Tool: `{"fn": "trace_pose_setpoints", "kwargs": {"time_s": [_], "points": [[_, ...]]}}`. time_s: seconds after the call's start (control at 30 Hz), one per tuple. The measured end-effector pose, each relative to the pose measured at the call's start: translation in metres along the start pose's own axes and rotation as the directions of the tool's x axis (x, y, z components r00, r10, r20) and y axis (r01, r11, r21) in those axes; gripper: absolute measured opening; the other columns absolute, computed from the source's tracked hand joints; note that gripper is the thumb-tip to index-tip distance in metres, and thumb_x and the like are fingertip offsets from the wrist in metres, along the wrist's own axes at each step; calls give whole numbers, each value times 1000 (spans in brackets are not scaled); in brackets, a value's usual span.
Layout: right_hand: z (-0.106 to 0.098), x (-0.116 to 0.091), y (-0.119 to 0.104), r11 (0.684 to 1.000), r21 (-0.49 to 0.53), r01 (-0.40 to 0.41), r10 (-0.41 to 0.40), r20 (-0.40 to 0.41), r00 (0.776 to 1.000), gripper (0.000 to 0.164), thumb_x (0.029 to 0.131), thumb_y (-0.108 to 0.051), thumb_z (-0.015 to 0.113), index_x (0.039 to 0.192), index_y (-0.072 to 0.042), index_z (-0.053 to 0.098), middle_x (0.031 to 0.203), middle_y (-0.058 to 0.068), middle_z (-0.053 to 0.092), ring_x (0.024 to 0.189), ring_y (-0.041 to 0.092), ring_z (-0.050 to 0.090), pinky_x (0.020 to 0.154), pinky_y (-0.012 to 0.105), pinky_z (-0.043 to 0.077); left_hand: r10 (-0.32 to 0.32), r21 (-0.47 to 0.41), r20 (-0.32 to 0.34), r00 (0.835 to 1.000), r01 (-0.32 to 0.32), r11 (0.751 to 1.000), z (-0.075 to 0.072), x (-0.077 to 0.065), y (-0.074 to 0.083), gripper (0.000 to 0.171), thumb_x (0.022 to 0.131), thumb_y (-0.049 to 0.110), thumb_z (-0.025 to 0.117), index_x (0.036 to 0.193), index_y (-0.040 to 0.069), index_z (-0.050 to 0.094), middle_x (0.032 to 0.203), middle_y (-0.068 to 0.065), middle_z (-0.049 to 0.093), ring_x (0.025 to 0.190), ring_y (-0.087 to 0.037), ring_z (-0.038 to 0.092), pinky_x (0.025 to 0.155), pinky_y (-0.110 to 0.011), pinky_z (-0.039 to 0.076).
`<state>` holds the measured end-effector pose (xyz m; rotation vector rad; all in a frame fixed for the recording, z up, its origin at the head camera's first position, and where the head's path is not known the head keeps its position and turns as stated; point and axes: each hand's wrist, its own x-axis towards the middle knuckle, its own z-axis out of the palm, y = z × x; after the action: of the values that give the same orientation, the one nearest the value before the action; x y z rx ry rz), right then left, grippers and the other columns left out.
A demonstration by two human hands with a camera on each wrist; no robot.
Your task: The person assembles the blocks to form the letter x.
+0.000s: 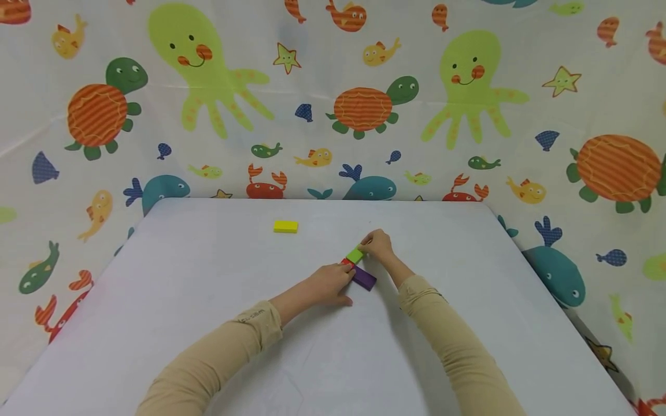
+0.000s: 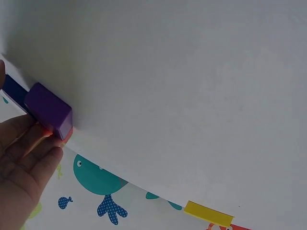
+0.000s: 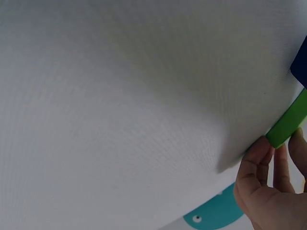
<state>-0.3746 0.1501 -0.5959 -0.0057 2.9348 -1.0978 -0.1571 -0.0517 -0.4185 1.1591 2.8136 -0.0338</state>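
Note:
My left hand (image 1: pixel 331 283) rests its fingers on a red block (image 1: pixel 347 263), the thumb stretched out apart toward the near side. A purple block (image 1: pixel 364 277) lies slantwise by those fingertips. In the left wrist view the fingers reach the purple block (image 2: pixel 50 108), with a dark blue piece (image 2: pixel 15 92) beyond it and a sliver of red (image 2: pixel 68 136) below. My right hand (image 1: pixel 378 245) pinches the far end of a green block (image 1: pixel 355 255) between thumb and fingers. That green block (image 3: pixel 288 122) runs up to a dark blue block (image 3: pixel 301 64) in the right wrist view.
A yellow block (image 1: pixel 285 227) lies alone farther back and to the left. The white table (image 1: pixel 208 260) ends at a hanging cloth (image 1: pixel 312 69) printed with sea animals, behind and along both sides.

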Motion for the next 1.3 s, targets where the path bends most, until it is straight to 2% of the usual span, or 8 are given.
{"fn": "trace_pose_setpoints", "kwargs": {"time_s": [0.17, 0.3, 0.43, 0.6, 0.67, 0.83, 0.93, 1.3], "points": [[-30, -35, -31, 999, 40, 34, -36, 62, 997, 27, 76, -32, 79, 84, -7, 73, 78, 7, 68, 67, 19, 59, 58, 30, 50, 1, 8, 3, 1000, -1, 1000, 0, 1, 1, 72, 81, 46, 69, 131, -2, 52, 134, -16, 54, 121, -27, 56, 100, -33, 46], [-26, -30, -29, 997, 68, 44, -50, 88, 995, 27, 74, -34, 80, 84, -10, 73, 79, 6, 69, 67, 18, 60, 59, 29, 51, -4, 6, 8, 1000, 4, 1000, -2, 0, 2, 71, 81, 46, 70, 130, -2, 53, 133, -16, 55, 120, -26, 56, 101, -33, 46], [6, 9, 6, 999, 35, 42, -43, 53, 998, 21, 70, -30, 82, 78, -14, 72, 73, 3, 67, 61, 17, 60, 52, 28, 49, -11, -8, 10, 1000, 11, 1000, -4, -1, 2, 71, 81, 45, 70, 131, -2, 52, 134, -16, 55, 120, -27, 56, 101, -33, 46], [45, 67, 62, 999, 22, 31, -33, 72, 997, 30, 61, -46, 85, 74, -24, 69, 74, -2, 66, 66, 16, 62, 52, 28, 51, -11, -21, 9, 1000, 11, 1000, -3, 0, 1, 71, 81, 44, 70, 131, -2, 52, 134, -17, 54, 121, -27, 56, 101, -34, 45], [39, 60, 55, 999, 24, 44, -46, 87, 995, 31, 61, -46, 85, 74, -22, 70, 74, -1, 65, 65, 16, 60, 52, 27, 50, -14, -26, 17, 1000, 14, 1000, -3, 0, 1, 71, 81, 44, 70, 131, -2, 52, 135, -17, 54, 122, -27, 55, 102, -35, 45], [-9, -8, -9, 999, 13, 51, -52, 106, 993, 26, 73, -32, 81, 85, -10, 72, 80, 5, 68, 67, 16, 58, 56, 27, 49, -5, -24, 24, 1000, 6, 1000, -3, 0, 0, 72, 81, 45, 70, 132, -1, 52, 135, -16, 54, 120, -28, 56, 100, -35, 47], [-24, -28, -27, 996, -9, 84, -82, 113, 990, 29, 74, -36, 79, 84, -9, 72, 79, 3, 67, 68, 15, 57, 57, 26, 49, 6, -23, 16, 1000, -5, 1000, -2, 0, -1, 72, 81, 46, 70, 131, -2, 52, 135, -17, 54, 119, -28, 57, 99, -34, 47], [-19, -21, -19, 991, -49, 123, -117, 112, 987, 36, 71, -43, 79, 85, -12, 70, 85, 5, 66, 74, 16, 59, 60, 26, 48, -8, -71, 27, 1000, 10, 997, -8, 2, -2, 64, 84, 41, 69, 130, -1, 54, 132, -15, 57, 115, -26, 59, 97, -35, 48]]}}
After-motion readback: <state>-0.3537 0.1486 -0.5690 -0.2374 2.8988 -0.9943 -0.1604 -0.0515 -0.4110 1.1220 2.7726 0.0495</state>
